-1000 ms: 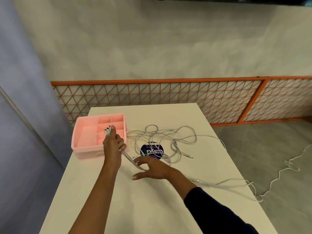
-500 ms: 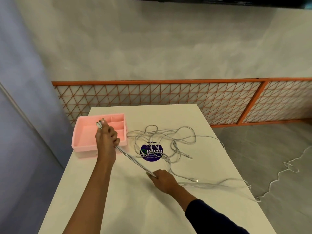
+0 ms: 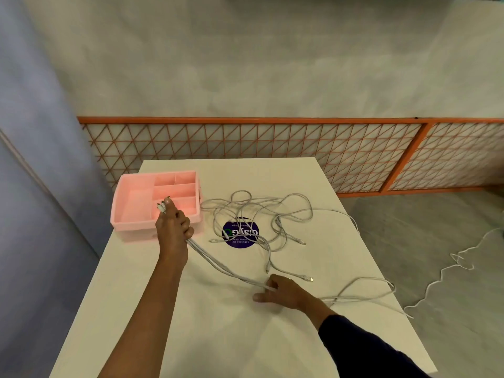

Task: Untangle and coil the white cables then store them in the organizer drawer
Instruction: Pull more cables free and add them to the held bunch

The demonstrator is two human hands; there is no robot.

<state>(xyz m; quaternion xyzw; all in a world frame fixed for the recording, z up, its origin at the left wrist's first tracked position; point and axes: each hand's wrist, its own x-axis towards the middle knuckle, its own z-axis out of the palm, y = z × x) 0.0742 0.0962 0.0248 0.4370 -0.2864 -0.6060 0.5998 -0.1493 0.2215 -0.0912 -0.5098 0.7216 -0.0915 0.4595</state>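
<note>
Several white cables (image 3: 272, 214) lie tangled on the white table (image 3: 207, 323), over a round dark blue sticker (image 3: 240, 236). My left hand (image 3: 173, 230) is shut on a bunch of cable ends, with the plugs sticking up above its fingers, just in front of the pink organizer drawer (image 3: 131, 203). From that fist a taut run of cables (image 3: 218, 264) stretches down to my right hand (image 3: 281, 291), which pinches it against the table. Behind my right hand the cables trail off to the table's right edge.
The organizer drawer has several open compartments and sits at the table's far left corner. Another white cord (image 3: 450, 268) lies on the grey floor at the right. An orange lattice fence (image 3: 272, 148) runs behind the table, with a wall at the left.
My right hand has slid along the cables toward me and to the right, stretching the run from my left hand. My left hand drifted a little left beside the drawer.
</note>
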